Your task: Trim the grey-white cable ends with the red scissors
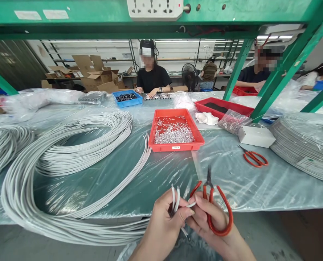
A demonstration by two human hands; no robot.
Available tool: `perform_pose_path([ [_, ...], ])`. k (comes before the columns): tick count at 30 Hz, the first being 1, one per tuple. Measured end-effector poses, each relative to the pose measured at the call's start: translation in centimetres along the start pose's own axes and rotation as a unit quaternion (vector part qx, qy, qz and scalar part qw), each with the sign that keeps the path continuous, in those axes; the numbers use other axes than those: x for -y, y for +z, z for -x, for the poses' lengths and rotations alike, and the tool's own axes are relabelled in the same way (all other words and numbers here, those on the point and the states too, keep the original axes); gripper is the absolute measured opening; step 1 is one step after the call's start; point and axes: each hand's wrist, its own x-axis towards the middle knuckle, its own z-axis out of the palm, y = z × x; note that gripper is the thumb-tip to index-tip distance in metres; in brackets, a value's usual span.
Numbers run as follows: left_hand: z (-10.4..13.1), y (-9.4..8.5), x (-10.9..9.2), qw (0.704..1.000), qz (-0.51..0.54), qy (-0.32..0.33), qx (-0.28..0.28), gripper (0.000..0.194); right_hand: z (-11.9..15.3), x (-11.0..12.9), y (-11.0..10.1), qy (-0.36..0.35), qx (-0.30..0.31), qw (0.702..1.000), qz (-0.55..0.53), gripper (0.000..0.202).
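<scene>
White cable ends stick up from between the fingers of my left hand, which is closed around them. My right hand pinches the tip of one short white cable end against the left fingertips. Red-handled scissors hang on my right hand, blades pointing away from me, one handle loop around the hand's edge. Below my hands another cable end with a dark tip shows. To the left, a large bundle of white cable curves along the table's front edge towards my left hand.
A red tray of small shiny metal parts sits ahead. A second pair of scissors, a white box and a cable coil lie right. Green frame bars cross overhead and right. Across the table sits a co-worker.
</scene>
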Motion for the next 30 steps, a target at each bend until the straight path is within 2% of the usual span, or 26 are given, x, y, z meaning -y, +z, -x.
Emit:
perform_pose_path([
  [2,-0.1,-0.1,-0.2,0.997,0.066,-0.025,0.035,0.032,-0.1,-0.3,0.1,0.047,0.034,0.997,-0.060,0.029],
  [3,-0.1,-0.2,-0.2,0.993,0.095,-0.044,0.057,0.037,-0.1,-0.4,-0.1,0.039,0.040,0.997,-0.044,0.030],
  [6,0.0,-0.4,0.0,0.975,0.157,-0.096,0.122,0.045,-0.3,-0.7,-0.8,-0.034,0.031,0.998,0.045,0.033],
  [11,0.3,-0.8,1.0,0.935,0.232,-0.143,0.226,0.040,-0.7,-0.2,-1.6,-0.103,-0.012,0.986,0.134,0.035],
  [13,0.3,-0.9,1.0,0.933,0.244,-0.159,0.213,0.038,-0.8,0.3,-1.8,-0.148,-0.053,0.974,0.166,0.035],
  [15,0.3,-1.0,0.7,0.946,0.233,-0.157,0.164,0.038,-0.7,0.8,-2.1,-0.190,-0.098,0.956,0.198,0.031],
  [17,0.2,-0.9,0.4,0.959,0.205,-0.149,0.128,0.039,-0.3,1.4,-2.5,-0.202,-0.129,0.940,0.242,0.030],
  [21,0.1,-0.8,0.2,0.980,0.141,-0.094,0.106,0.042,1.1,2.8,-4.3,-0.114,-0.119,0.902,0.399,0.022],
  [23,0.1,-0.8,0.2,0.983,0.144,-0.080,0.075,0.040,1.7,3.4,-5.5,-0.069,-0.134,0.891,0.428,0.030],
  [25,0.1,-0.6,0.2,0.982,0.155,-0.084,0.064,0.038,2.3,4.0,-6.5,-0.052,-0.153,0.890,0.426,0.040],
  [27,0.1,-0.3,0.2,0.983,0.144,-0.089,0.067,0.039,2.8,3.9,-6.8,-0.055,-0.148,0.894,0.420,0.039],
  [30,-0.1,0.2,0.2,0.985,0.121,-0.103,0.071,0.043,3.1,2.1,-5.6,-0.083,-0.118,0.927,0.345,0.029],
])
